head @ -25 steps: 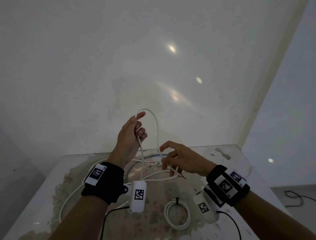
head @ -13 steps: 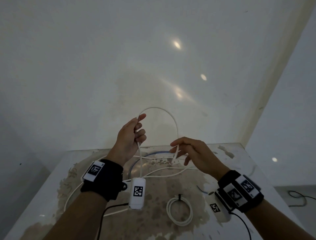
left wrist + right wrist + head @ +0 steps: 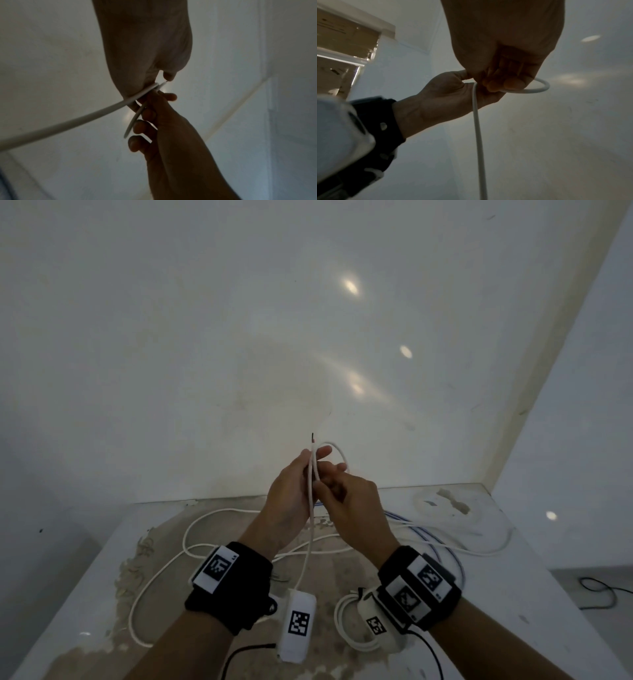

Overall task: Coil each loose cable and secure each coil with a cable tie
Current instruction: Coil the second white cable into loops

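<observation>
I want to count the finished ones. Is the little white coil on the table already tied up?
Yes, in the head view the small white coil lies on the table with a dark tie around its top.

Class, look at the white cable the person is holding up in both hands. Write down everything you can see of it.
The white cable is thin, round and smooth, like plastic-sheathed wire. Its bare dark tip sticks up above the left hand, which pinches it. A small loop arcs over to the right hand, which holds it in curled fingers. One strand hangs down to the table, where the rest lies in loose curves.
</observation>
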